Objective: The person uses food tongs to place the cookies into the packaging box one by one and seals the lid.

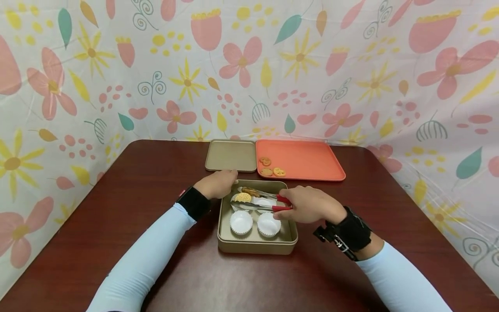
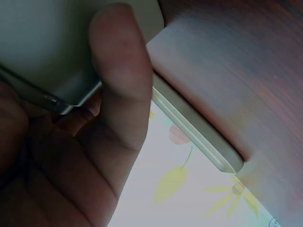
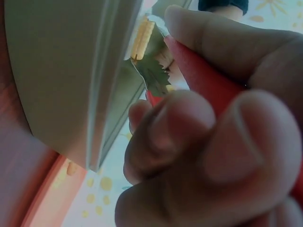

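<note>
My left hand (image 1: 218, 184) holds the back left corner of an open beige tin box (image 1: 257, 248). In the left wrist view its thumb (image 2: 124, 71) lies along the box wall. My right hand (image 1: 312, 203) grips red-handled metal tongs (image 1: 283, 208) that reach over the box from its right side. White paper baking cups (image 1: 241, 222) stand inside. A yellow speckled biscuit (image 1: 243, 197) lies between the tong arms at the back left cup; the right wrist view shows a ridged biscuit (image 3: 143, 40) by the tong tips. Whether the tips pinch it I cannot tell.
Behind the box lies a beige lid or shallow tray (image 1: 231, 156). Beside it an orange tray (image 1: 302, 160) carries several biscuits and pretzels (image 1: 279, 172) at its left end. All stand on a dark wooden table (image 1: 175, 260) before a flowered cloth (image 1: 241, 86).
</note>
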`<state>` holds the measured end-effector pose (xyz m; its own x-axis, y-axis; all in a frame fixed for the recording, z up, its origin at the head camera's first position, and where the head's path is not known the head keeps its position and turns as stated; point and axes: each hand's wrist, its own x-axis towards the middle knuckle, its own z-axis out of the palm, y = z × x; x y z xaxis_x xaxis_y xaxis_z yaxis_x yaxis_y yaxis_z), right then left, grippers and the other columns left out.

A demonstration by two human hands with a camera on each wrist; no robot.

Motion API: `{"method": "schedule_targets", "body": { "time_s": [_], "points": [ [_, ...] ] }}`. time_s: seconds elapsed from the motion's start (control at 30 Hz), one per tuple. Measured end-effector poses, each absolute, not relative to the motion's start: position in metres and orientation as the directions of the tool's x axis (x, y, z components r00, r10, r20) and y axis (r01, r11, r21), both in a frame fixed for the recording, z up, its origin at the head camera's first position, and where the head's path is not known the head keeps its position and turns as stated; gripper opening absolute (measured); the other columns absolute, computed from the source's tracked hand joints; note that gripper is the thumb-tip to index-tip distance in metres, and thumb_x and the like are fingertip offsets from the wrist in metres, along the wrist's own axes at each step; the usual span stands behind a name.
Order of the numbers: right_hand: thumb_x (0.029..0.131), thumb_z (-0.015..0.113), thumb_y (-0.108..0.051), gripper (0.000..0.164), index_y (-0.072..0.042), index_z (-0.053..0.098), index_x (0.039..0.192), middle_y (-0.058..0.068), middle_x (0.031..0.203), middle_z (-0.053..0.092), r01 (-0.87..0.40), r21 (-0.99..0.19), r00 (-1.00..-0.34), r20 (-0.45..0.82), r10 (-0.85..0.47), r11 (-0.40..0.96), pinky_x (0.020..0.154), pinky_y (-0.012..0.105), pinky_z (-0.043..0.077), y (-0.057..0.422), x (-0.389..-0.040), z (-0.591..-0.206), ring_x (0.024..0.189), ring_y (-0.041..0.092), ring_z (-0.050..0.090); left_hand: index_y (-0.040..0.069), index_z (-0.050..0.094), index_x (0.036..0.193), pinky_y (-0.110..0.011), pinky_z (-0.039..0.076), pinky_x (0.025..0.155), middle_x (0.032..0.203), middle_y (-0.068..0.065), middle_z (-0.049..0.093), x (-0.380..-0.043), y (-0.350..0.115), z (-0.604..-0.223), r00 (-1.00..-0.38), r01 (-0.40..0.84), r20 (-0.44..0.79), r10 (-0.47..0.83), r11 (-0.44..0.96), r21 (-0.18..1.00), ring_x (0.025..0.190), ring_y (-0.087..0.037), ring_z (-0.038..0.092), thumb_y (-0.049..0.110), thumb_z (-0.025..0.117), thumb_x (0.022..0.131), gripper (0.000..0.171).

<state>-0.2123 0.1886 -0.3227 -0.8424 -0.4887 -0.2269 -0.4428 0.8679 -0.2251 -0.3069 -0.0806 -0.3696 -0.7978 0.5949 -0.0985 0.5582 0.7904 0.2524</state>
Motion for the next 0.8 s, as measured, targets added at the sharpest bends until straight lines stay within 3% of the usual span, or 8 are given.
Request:
{"method": "schedule_targets", "body": {
  "time_s": [0.27,0.8],
  "points": [
    [0.094,0.068,-0.058,0.047,-0.014,0.059,0.109,-0.001,0.073,0.046,-0.437,-0.223,-0.840,-0.245,-0.484,0.872,0.059,0.033,0.030,0.1851,-0.2157,-0.3245,0.063,0.014,0.040,0.001,0.056,0.116,-0.039,0.049,0.085,0.106,-0.013,0.062,-0.3080,-0.0817,-0.3709,-0.801,0.550,-0.106,0.589,0.795,0.258,0.101,-0.026,0.061,0.011,0.045,0.110,0.016],
    [0.094,0.068,-0.058,0.062,-0.008,0.060,0.129,-0.001,0.076,0.052,-0.437,-0.234,-0.845,-0.225,-0.485,0.869,0.063,0.034,0.038,0.1879,-0.2128,-0.3155,0.067,0.014,0.049,0.001,0.055,0.111,-0.040,0.050,0.089,0.106,-0.015,0.063,-0.3084,-0.0813,-0.3706,-0.800,0.564,-0.086,0.593,0.793,0.230,0.105,-0.029,0.063,0.008,0.048,0.107,0.010]
  ]
}}
